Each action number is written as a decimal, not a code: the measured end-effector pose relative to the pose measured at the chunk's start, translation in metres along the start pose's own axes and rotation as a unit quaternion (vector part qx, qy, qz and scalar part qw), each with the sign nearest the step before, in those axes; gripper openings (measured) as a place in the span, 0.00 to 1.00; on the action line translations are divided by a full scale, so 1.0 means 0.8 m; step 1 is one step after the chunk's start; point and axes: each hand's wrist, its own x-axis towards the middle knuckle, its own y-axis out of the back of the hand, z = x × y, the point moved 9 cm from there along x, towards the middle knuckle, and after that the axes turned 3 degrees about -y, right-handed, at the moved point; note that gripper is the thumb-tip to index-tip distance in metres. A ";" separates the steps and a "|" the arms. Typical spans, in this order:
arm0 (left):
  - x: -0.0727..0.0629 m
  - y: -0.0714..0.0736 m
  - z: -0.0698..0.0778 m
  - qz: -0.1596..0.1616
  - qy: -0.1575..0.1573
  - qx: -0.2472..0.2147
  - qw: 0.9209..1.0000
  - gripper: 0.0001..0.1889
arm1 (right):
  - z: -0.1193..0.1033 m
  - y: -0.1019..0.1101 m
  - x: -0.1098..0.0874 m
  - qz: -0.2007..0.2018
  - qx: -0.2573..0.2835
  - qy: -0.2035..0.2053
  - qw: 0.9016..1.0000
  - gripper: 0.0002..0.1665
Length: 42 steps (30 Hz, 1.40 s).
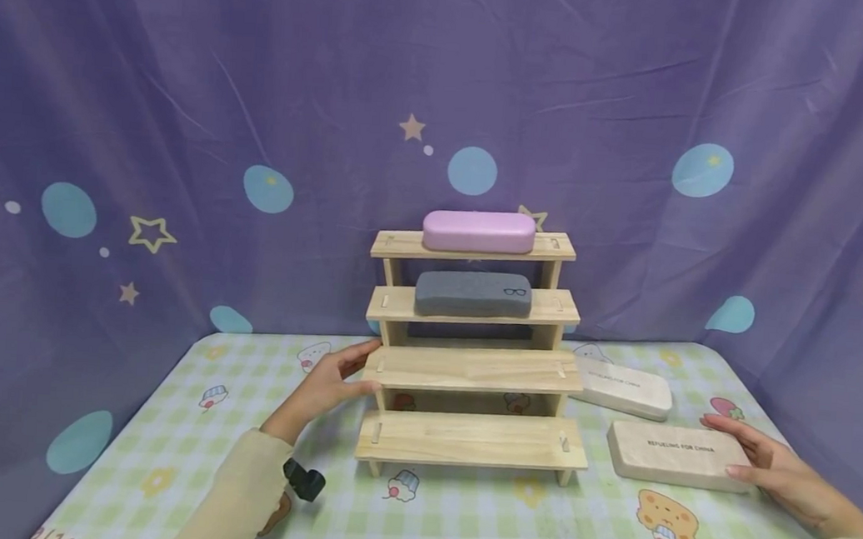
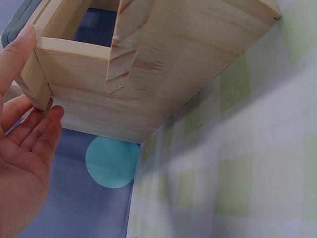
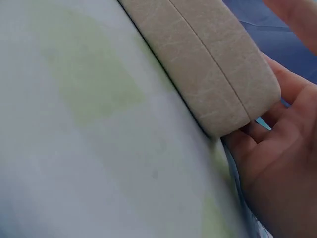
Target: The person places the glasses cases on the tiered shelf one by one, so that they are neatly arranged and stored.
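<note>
A stepped wooden display stand (image 1: 473, 368) stands in the middle of the table. My left hand (image 1: 325, 391) holds its left side at a middle shelf; in the left wrist view the thumb (image 2: 20, 49) lies against the shelf end, with fingers behind it. On the top step sits a pink glasses case (image 1: 479, 232), and a grey glasses case (image 1: 472, 295) lies one step below. At right, my right hand (image 1: 778, 465) grips the right end of a beige glasses case (image 1: 674, 458) lying on the table. The seam along its side shows in the right wrist view.
Another pale glasses case (image 1: 622, 389) lies behind the beige one, its left end partly hidden by the stand. A green checked cloth (image 1: 240, 423) covers the table. A purple curtain (image 1: 339, 88) hangs behind and at both sides.
</note>
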 end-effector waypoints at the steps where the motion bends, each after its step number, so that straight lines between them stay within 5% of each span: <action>1: 0.000 0.000 0.000 0.000 0.000 -0.001 1.000 0.36 | 0.002 0.000 0.000 0.005 -0.003 -0.009 1.000 0.37; 7: 0.000 -0.001 0.001 -0.002 -0.009 0.001 1.000 0.36 | 0.011 0.009 -0.004 0.071 -0.099 -0.075 0.990 0.37; 17: -0.002 -0.002 -0.004 -0.001 -0.001 -0.009 1.000 0.36 | 0.009 0.008 -0.003 0.103 -0.217 -0.070 0.968 0.40; 28: -0.001 0.000 -0.001 -0.002 0.002 -0.002 1.000 0.36 | 0.005 0.012 -0.004 0.119 -0.266 -0.057 0.955 0.45; 37: 0.000 0.000 0.004 0.006 -0.031 0.016 0.999 0.38 | 0.006 0.010 -0.006 0.135 -0.258 -0.059 0.955 0.39; 42: -0.002 -0.001 0.003 0.000 -0.005 -0.003 1.000 0.38 | 0.009 0.013 -0.009 0.159 -0.248 -0.074 0.953 0.37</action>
